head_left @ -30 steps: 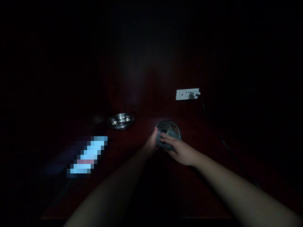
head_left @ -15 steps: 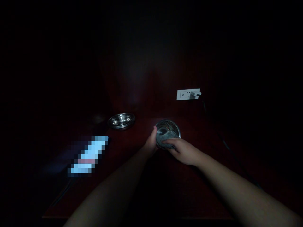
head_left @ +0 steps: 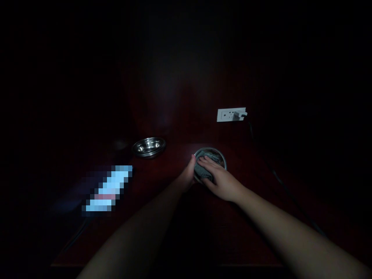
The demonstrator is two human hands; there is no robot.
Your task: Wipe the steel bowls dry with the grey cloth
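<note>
My left hand (head_left: 188,175) grips a shiny metal bowl (head_left: 224,159) by its left side, thumb up at the rim and the other fingers mostly hidden behind it. The bowl is tilted a little, its mouth facing up toward me. Inside it is a grey-green cloth (head_left: 200,169), bunched against the inner wall. My right hand (head_left: 222,180) reaches into the bowl from the right and presses on this cloth, its fingers somewhat spread over it. Part of the bowl's inside is covered by the cloth and hand.
Several stacked metal bowls (head_left: 149,149) stand on the dark red table (head_left: 232,240) to the left. Nearer me lies a lit, pixelated screen (head_left: 109,190). A white wall socket (head_left: 231,114) with a plug has a dark cable (head_left: 279,180) running down the right side. The surroundings are very dark.
My right hand has moved the cloth up and across the bowl's inside, and its fingers are more spread. The held bowl has shifted slightly to the right.
</note>
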